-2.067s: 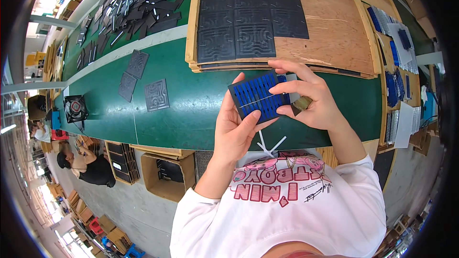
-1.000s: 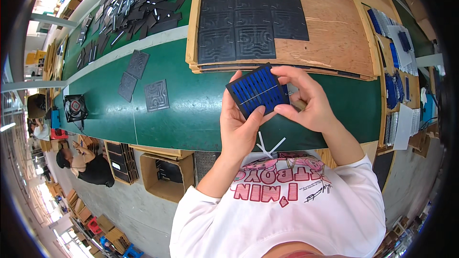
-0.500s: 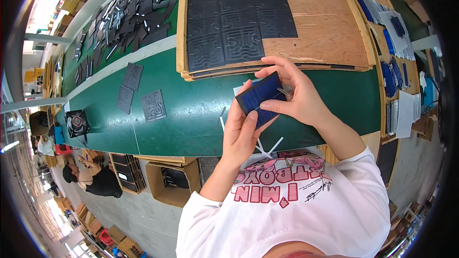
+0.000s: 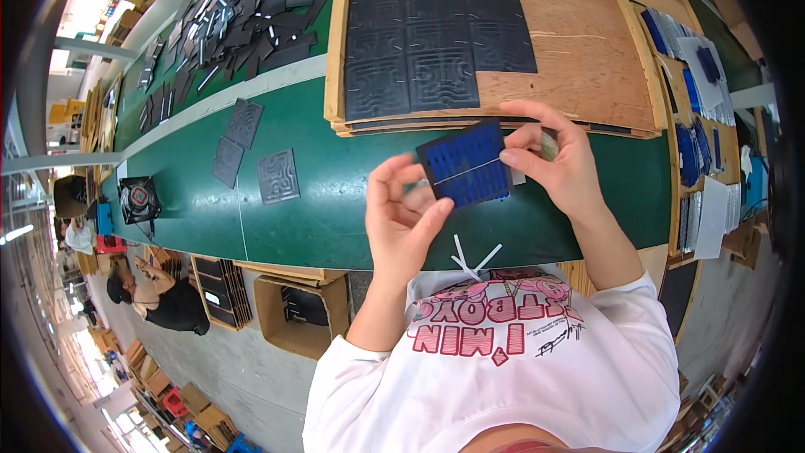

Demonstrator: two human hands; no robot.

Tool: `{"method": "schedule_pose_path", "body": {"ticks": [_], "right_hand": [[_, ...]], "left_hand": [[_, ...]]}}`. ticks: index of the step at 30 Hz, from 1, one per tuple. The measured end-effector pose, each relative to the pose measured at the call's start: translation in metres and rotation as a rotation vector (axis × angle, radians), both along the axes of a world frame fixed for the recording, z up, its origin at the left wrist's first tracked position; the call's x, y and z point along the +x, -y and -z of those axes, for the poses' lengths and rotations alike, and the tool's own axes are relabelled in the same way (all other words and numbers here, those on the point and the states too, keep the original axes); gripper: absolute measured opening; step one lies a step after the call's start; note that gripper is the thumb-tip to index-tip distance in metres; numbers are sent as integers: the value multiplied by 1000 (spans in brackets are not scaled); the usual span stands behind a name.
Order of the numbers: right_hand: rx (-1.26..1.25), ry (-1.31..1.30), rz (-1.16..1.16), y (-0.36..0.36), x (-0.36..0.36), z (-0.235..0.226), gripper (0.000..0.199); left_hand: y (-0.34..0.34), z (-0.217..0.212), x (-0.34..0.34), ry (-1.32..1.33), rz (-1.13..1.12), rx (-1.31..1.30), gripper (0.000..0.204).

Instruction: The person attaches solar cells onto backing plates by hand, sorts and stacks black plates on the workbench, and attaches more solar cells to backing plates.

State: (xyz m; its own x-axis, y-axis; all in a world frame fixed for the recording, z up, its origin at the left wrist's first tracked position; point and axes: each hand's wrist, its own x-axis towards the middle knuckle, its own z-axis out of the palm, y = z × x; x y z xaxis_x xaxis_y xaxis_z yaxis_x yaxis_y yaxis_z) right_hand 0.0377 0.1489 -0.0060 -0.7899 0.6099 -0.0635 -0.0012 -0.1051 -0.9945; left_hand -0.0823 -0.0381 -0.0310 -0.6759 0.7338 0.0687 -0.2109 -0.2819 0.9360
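The right hand (image 4: 560, 166) pinches the right edge of a small blue square panel (image 4: 466, 165) above the long green desk (image 4: 319, 201). The left hand (image 4: 404, 222) is just below-left, fingers (image 4: 387, 184) apart, near its lower corner.

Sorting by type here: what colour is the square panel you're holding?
Blue with thin pale lines, one across its middle: square panel, right hand. Head view.

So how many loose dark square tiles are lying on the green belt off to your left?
3, all left of the wooden board: one upper, one below it, one patterned to the right. The scrap pile beyond may hide more.
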Motion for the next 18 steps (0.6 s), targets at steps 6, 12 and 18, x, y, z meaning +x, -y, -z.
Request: {"method": "schedule_pose_path", "body": {"ticks": [6,12,18], "right_hand": [[87,19,-47,0,2,4,49],[-11,-46,-159,-5,3,12,65],[-65,-432,-439,11,-16,20,122]], "left_hand": [[7,-2,1,-68,-126,-255,9],[11,17,-10,408,65,-60,9],[1,6,-1,842,202,62,8]]}}
